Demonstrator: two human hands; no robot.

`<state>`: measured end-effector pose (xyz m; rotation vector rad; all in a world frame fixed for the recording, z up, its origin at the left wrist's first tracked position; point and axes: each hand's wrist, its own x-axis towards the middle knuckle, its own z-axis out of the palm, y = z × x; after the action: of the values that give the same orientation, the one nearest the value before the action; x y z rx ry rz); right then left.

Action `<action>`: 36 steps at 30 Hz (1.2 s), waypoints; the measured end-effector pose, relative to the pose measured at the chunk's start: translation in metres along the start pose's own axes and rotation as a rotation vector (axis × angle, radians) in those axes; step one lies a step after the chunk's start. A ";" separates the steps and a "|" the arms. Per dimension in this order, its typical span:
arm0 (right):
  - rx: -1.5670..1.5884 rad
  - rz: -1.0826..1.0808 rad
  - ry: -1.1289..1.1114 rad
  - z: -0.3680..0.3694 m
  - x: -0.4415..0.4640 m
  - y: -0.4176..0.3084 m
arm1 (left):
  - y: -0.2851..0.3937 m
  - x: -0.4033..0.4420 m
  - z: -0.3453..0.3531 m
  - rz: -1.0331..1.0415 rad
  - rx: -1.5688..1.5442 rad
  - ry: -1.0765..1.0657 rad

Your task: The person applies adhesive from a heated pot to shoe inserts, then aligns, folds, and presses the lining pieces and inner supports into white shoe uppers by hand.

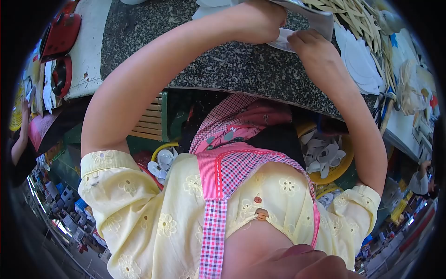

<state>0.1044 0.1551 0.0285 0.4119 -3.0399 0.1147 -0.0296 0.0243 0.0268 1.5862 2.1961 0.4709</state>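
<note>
Your face (320,267), along the bottom, is nearest the camera, and your yellow blouse (172,237) and checked apron (213,237) come next. Largest of all beyond them is the bench (139,28), dark and speckled, its near edge running just past your lap.

Under that near edge, towards the right, stands a yellow basket (347,156) heaped with white scraps (320,156); a smaller heap of white pieces (161,162) sits to the left of your waist. On the bench top, pale strips (360,18) spread about the far right corner, with flat white cutouts (357,60) stacked along the right edge below them. More white sheets (211,8) lie by the far edge.

Your left hand (267,23) is curled near the far edge, its fingertips hidden, so I cannot tell what it grips. Your right hand (313,44) is pinched narrow, holding the small white piece (281,42), which sits between both hands just above the bench top.

As I judge it, that piece is mid-handling, not set down as done. Plenty lies heaped and stacked around you, but I cannot tell which of it is finished and which is left.
</note>
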 end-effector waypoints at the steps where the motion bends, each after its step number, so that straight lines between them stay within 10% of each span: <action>1: 0.006 0.000 0.015 0.001 0.003 -0.004 | 0.005 -0.004 -0.008 -0.036 -0.104 -0.064; 15: -0.034 0.120 0.112 0.015 0.004 -0.004 | -0.003 -0.014 0.040 0.374 0.226 0.680; 24: 0.018 0.161 0.206 0.019 0.004 -0.007 | -0.014 -0.004 0.037 0.238 0.264 0.328; 30: -0.101 0.319 0.141 0.014 0.015 -0.020 | -0.011 -0.006 0.033 0.248 0.349 0.825; 33: -0.122 0.347 0.203 0.023 0.016 -0.015 | -0.008 -0.010 0.031 -0.035 0.038 0.268; 36: -0.094 0.330 0.251 0.027 0.014 -0.010 | -0.018 -0.010 0.040 0.209 -0.039 0.462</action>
<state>0.0924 0.1396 0.0031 -0.1062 -2.8211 0.0366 -0.0217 0.0107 -0.0160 1.8389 2.3236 1.0264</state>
